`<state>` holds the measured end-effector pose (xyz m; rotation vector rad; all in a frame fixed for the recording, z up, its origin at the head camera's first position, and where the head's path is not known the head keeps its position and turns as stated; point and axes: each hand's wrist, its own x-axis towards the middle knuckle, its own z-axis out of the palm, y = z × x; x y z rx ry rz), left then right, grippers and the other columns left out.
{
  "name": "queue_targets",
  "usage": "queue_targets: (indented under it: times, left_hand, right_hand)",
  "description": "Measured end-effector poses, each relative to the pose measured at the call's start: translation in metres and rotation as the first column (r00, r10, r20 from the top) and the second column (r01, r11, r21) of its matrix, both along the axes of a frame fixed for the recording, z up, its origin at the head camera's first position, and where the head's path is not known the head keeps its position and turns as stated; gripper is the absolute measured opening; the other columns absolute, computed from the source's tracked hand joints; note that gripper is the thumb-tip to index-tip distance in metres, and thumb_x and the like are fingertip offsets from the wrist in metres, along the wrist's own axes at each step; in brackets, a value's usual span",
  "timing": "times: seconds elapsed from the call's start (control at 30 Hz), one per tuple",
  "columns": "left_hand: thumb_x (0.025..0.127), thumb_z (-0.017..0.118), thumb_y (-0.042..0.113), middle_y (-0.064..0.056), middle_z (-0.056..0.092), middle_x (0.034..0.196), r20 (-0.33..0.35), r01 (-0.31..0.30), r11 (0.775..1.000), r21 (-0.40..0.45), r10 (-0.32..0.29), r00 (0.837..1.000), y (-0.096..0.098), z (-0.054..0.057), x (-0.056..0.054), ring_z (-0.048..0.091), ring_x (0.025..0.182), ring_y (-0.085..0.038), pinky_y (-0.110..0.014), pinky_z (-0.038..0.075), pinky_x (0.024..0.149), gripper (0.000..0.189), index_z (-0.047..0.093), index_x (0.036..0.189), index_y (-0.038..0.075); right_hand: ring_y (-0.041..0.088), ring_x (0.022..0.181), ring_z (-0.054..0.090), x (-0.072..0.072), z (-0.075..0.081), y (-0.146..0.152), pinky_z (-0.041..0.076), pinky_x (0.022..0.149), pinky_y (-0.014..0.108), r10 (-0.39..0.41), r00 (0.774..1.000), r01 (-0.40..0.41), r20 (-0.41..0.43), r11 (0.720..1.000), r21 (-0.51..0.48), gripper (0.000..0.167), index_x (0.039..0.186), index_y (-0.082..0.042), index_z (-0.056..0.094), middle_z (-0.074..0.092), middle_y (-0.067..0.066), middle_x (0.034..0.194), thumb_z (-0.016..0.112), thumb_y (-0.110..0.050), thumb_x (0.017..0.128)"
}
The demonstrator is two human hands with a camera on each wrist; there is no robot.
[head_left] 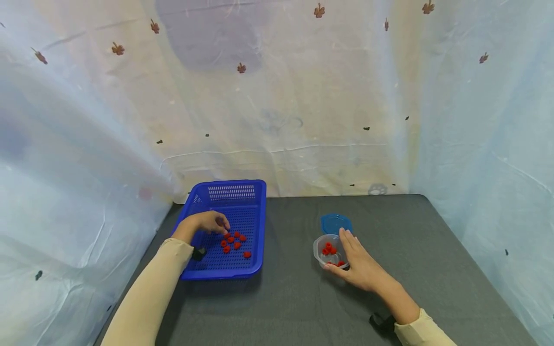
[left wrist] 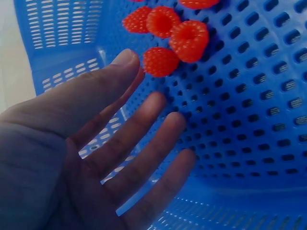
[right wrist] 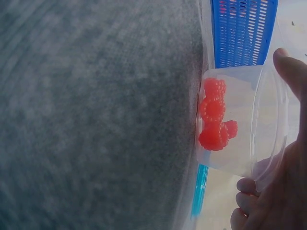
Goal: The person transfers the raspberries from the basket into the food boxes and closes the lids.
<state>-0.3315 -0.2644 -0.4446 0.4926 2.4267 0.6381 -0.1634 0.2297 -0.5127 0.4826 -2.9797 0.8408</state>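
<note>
1. The left hand (head_left: 211, 221) is inside the blue basket (head_left: 216, 274), reaching down to the red raspberries (head_left: 236, 245). Its thumb and forefinger are close together at the edge of the cluster, and the other fingers stretch out loosely with gaps between them. I see nothing held in it; whether a fingertip touches a berry, I cannot tell.
2. The raspberries lie on the basket's perforated floor, most of them grouped near the fingertips, with one apart toward the near right.
3. The right hand (head_left: 359, 268) holds a clear plastic tub (right wrist: 242, 103) near its rim, thumb on one side and fingers on the other, spread as wide as the tub.
4. More raspberries (right wrist: 213, 108) sit on the bottom of the tub: a small clump on its left, and others at the near side, partly hidden by the hand.
5. A blue lid (head_left: 335, 222) lies flat just behind the tub.
6. Basket, tub and lid rest on a grey bench (head_left: 294, 298), the basket on the left, well apart from the tub.
7. Cream sleeves (head_left: 149, 293) cover both forearms, and a pale printed curtain (head_left: 303, 110) hangs behind the bench.
</note>
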Motion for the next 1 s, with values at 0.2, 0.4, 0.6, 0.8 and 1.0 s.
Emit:
queue_targets:
  times: [0.2, 0.4, 0.6, 0.8, 1.0]
  left_hand:
    - [0.103, 0.074, 0.013, -0.007, 0.07, 0.109, 0.004, -0.042, 0.999, -0.006, 0.042, 0.999, 0.004, -0.002, 0.003, 0.063, 0.104, -0.024, -0.044, 0.055, 0.094, 0.013, 0.073, 0.113, 0.006]
    - [0.102, 0.074, 0.01, -0.008, 0.069, 0.109, -0.026, -0.046, 0.998, -0.038, 0.045, 0.999, 0.005, -0.007, 0.003, 0.061, 0.103, -0.025, -0.047, 0.054, 0.095, 0.013, 0.072, 0.113, 0.003]
    - [0.101, 0.075, 0.008, -0.006, 0.067, 0.103, -0.025, -0.035, 0.999, -0.024, 0.035, 0.999, 0.006, -0.006, 0.003, 0.058, 0.097, -0.023, -0.039, 0.051, 0.089, 0.014, 0.072, 0.112, 0.001]
    - [0.099, 0.077, 0.006, -0.004, 0.064, 0.095, -0.046, -0.041, 0.999, -0.026, 0.04, 0.998, 0.007, -0.011, 0.0, 0.056, 0.088, -0.019, -0.032, 0.047, 0.08, 0.011, 0.071, 0.106, 0.0]
    - [0.098, 0.078, 0.006, -0.004, 0.065, 0.094, -0.057, -0.055, 0.997, -0.06, 0.052, 0.997, 0.012, -0.01, 0.001, 0.057, 0.087, -0.018, -0.033, 0.049, 0.082, 0.011, 0.07, 0.104, 0.001]
  right_hand:
    - [0.047, 0.162, 0.016, 0.0, -0.002, 0.0, 0.021, 0.126, 0.064, -0.002, 1.0, 0.002, -0.004, 1.0, 0.008, 0.122, 0.17, 0.001, 0.014, 0.015, 0.023, 0.177, 0.065, -0.078, 0.092]
    - [0.047, 0.162, 0.015, 0.0, -0.003, 0.0, 0.02, 0.126, 0.064, 0.001, 1.0, -0.001, -0.007, 1.0, 0.005, 0.122, 0.17, 0.001, 0.015, 0.015, 0.023, 0.177, 0.064, -0.078, 0.092]
    - [0.047, 0.162, 0.015, 0.0, -0.001, 0.0, 0.02, 0.126, 0.064, 0.005, 1.0, -0.005, -0.009, 1.0, 0.004, 0.122, 0.17, 0.002, 0.015, 0.014, 0.023, 0.177, 0.065, -0.078, 0.093]
    - [0.047, 0.162, 0.015, 0.001, 0.0, 0.0, 0.021, 0.126, 0.064, 0.006, 1.0, -0.006, -0.004, 1.0, 0.004, 0.121, 0.17, 0.003, 0.015, 0.014, 0.023, 0.177, 0.064, -0.078, 0.093]
    - [0.048, 0.162, 0.016, 0.001, 0.001, -0.001, 0.021, 0.125, 0.065, 0.004, 1.0, -0.004, -0.006, 1.0, 0.003, 0.121, 0.169, 0.003, 0.016, 0.014, 0.024, 0.177, 0.064, -0.077, 0.093]
